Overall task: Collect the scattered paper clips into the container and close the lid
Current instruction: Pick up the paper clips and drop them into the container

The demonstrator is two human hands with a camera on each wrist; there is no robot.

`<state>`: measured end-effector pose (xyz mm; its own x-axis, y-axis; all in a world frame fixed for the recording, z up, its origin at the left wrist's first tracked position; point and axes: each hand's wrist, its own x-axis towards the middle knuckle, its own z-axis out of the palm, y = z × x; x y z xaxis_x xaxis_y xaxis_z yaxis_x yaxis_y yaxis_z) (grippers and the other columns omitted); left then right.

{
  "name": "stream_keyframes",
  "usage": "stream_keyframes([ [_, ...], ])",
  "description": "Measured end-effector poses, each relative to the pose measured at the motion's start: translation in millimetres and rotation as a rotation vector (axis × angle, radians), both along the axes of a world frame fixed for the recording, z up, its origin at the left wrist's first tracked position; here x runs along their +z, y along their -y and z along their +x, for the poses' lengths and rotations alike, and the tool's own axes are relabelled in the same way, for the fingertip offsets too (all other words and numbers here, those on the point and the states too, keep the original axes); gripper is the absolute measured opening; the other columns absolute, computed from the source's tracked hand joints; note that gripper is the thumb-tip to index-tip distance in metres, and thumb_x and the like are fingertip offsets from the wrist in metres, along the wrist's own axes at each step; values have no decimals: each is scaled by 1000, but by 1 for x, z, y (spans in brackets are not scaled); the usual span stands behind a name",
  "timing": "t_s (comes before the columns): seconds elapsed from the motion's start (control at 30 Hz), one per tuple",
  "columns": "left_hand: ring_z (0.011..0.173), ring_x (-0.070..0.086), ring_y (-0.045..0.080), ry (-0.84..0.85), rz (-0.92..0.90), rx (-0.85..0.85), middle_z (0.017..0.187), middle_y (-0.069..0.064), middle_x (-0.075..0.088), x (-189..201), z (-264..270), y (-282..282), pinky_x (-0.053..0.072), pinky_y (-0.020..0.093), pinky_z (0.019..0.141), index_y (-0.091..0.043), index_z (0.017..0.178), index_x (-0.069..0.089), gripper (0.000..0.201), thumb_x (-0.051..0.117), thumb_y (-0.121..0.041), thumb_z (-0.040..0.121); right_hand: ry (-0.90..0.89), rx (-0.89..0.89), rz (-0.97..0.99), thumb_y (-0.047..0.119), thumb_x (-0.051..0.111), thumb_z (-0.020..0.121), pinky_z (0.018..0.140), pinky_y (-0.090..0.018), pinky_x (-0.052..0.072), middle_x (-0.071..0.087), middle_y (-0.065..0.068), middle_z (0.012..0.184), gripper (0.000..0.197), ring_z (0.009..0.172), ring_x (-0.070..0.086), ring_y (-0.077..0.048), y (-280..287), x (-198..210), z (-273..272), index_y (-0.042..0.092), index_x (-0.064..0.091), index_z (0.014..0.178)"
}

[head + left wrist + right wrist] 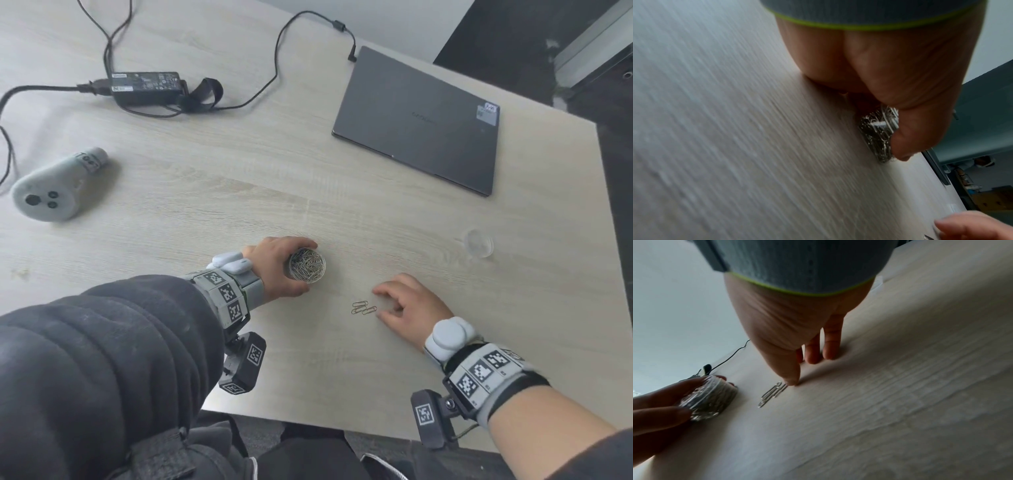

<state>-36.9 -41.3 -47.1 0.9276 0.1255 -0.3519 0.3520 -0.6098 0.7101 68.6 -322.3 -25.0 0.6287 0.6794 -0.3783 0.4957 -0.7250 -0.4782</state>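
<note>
A small clear round container [307, 266] full of silver paper clips stands open on the wooden table. My left hand [291, 270] grips its side, thumb toward me and fingers on the far side; the left wrist view shows the thumb against the container [877, 134]. A few loose paper clips [364, 307] lie together just to its right. My right hand [378, 303] rests open beside them, fingertips on the table. In the right wrist view the thumb tip touches the end of the clips [772, 393]. The clear lid [478, 243] lies further right.
A closed grey laptop [421, 120] lies at the back right. A black power adapter [147, 87] with trailing cables sits at the back left. A white handheld controller [51, 188] lies at the left. The table's front edge [308, 418] is close to me.
</note>
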Motion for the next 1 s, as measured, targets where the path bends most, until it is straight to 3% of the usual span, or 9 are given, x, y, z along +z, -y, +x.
stream_keyframes([
  [0.1, 121, 48, 14, -3, 0, 8, 125, -23, 57, 2, 0, 1, 37, 49, 102, -50, 127, 46, 75, 56, -65, 54, 34, 125, -23, 16, 69, 79, 76, -29, 50, 54, 9, 105, 29, 86, 57, -12, -13, -3, -2, 25, 67, 107],
  [0.23, 121, 48, 14, 0, -1, 6, 126, -22, 57, 3, 0, 1, 37, 49, 102, -50, 127, 46, 75, 56, -65, 54, 48, 254, -131, 19, 62, 82, 74, -29, 45, 51, 12, 92, 13, 87, 57, -19, -32, 4, -1, 23, 66, 94],
  [0.37, 120, 49, 14, 2, -18, 2, 126, -22, 57, -1, 0, 0, 39, 50, 102, -51, 127, 43, 75, 57, -65, 54, 19, 264, -300, 23, 58, 86, 72, -26, 40, 47, 13, 88, 7, 84, 52, -14, -46, 11, 1, 24, 64, 89],
  [0.47, 121, 48, 14, -5, -14, -1, 127, -21, 57, 0, 0, -1, 38, 50, 103, -50, 128, 44, 76, 58, -64, 54, -33, 219, -372, 20, 58, 82, 74, -26, 44, 53, 11, 89, 9, 88, 57, -16, -55, 14, 1, 28, 59, 79],
  [0.63, 120, 48, 13, 3, -25, 1, 125, -23, 57, 2, 0, 0, 39, 50, 103, -49, 127, 44, 76, 56, -65, 53, -58, 200, -472, 23, 59, 76, 66, -26, 43, 62, 7, 91, 10, 83, 58, -18, -61, 15, 0, 30, 52, 73],
  [0.77, 118, 50, 14, 21, -30, 1, 123, -22, 59, -2, 0, 0, 41, 50, 101, -49, 126, 44, 76, 58, -64, 53, -64, 161, -450, 26, 58, 72, 61, -25, 39, 60, 9, 81, 15, 77, 57, -17, -56, 11, -5, 30, 45, 66],
  [0.87, 118, 50, 14, 24, -24, 3, 123, -22, 59, -4, 0, -1, 41, 49, 100, -49, 126, 45, 76, 57, -64, 53, -103, 80, -396, 31, 59, 69, 59, -25, 42, 60, 10, 73, 11, 71, 58, -15, -58, 12, -8, 29, 48, 67],
  [1.0, 118, 50, 14, 31, -16, 4, 123, -22, 59, -6, 0, 0, 41, 49, 100, -50, 126, 43, 76, 58, -64, 53, -182, -177, -93, 27, 66, 67, 51, -24, 38, 52, 13, 52, 12, 50, 45, -5, -76, 22, -14, 28, 55, 66],
])
